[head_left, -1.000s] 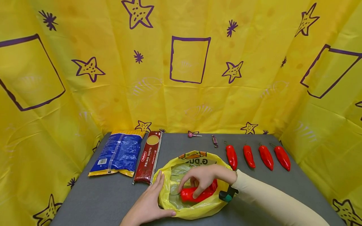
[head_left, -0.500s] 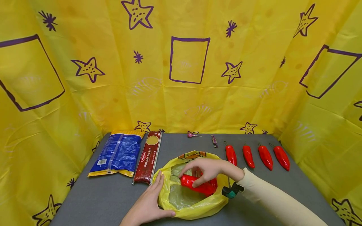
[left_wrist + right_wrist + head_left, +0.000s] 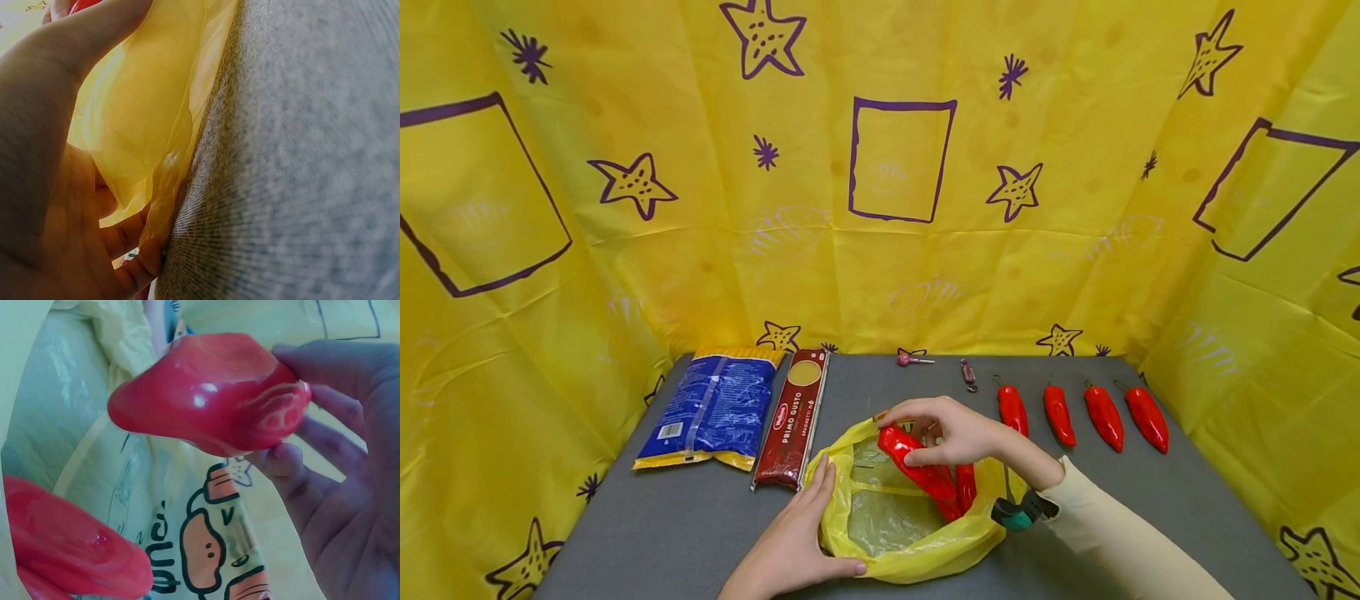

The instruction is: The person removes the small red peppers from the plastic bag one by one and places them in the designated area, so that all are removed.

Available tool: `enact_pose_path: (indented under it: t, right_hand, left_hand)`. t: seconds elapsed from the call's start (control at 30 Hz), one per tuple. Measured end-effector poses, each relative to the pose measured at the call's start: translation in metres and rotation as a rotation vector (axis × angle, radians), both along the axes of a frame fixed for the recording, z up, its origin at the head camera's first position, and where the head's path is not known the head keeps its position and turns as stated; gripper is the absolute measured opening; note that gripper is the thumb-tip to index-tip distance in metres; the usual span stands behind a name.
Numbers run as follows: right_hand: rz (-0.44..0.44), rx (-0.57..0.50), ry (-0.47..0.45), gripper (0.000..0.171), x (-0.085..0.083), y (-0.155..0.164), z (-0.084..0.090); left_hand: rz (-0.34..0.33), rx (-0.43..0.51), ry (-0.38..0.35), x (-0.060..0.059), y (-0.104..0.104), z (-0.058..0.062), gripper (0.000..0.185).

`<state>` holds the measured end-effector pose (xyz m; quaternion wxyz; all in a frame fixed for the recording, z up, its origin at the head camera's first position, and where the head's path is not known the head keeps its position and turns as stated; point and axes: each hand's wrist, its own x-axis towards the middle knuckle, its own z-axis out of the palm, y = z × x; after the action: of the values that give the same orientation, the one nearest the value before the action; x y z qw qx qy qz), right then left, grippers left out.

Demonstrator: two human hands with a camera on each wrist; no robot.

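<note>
My right hand [image 3: 958, 429] pinches a shiny red pepper [image 3: 913, 462] at one end between thumb and fingers. The pepper slants down into the mouth of a yellow plastic bag [image 3: 917, 568]. In the right wrist view its tapered end points left, away from the fingers [image 3: 325, 369]. Below it, another red pepper [image 3: 69, 537] lies in the bag, with part of one more under it. My left hand [image 3: 793, 537] holds the bag's left side, thumb at the near rim and fingers along the outside. In the left wrist view the fingers bend against the yellow plastic [image 3: 144, 112].
Left of the bag lie a blue packet [image 3: 715, 408] and a red spaghetti pack [image 3: 792, 421]. A lollipop [image 3: 906, 358] and a wrapped candy [image 3: 968, 375] are at the back. Several red peppers [image 3: 1105, 417] stand in a row on the grey table [image 3: 625, 533], right of the bag.
My right hand has raised the pepper from low in the bag up and away toward the far rim, tilting it. Another pepper shows beneath it. The left hand stays at the bag.
</note>
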<state>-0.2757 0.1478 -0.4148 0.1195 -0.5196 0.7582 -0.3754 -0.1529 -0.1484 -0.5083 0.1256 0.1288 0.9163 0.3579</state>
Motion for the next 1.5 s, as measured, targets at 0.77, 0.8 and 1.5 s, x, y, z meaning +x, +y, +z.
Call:
enact_pose_path:
  t: [0.77, 0.8, 1.5]
  right_hand:
    - [-0.41, -0.206, -0.17, 0.059, 0.045, 0.04, -0.012]
    - [-0.416, -0.214, -0.183, 0.06, 0.047, 0.041, -0.013]
    - [-0.613, -0.333, -0.231, 0.056, 0.062, 0.094, -0.029]
  left_hand:
    - [0.001, -0.01, 0.014, 0.002, 0.0, 0.001, 0.143]
    - [0.002, -0.01, 0.015, 0.002, 0.0, 0.001, 0.143]
    - [0.001, -0.008, 0.01, 0.001, 0.002, -0.001, 0.143]
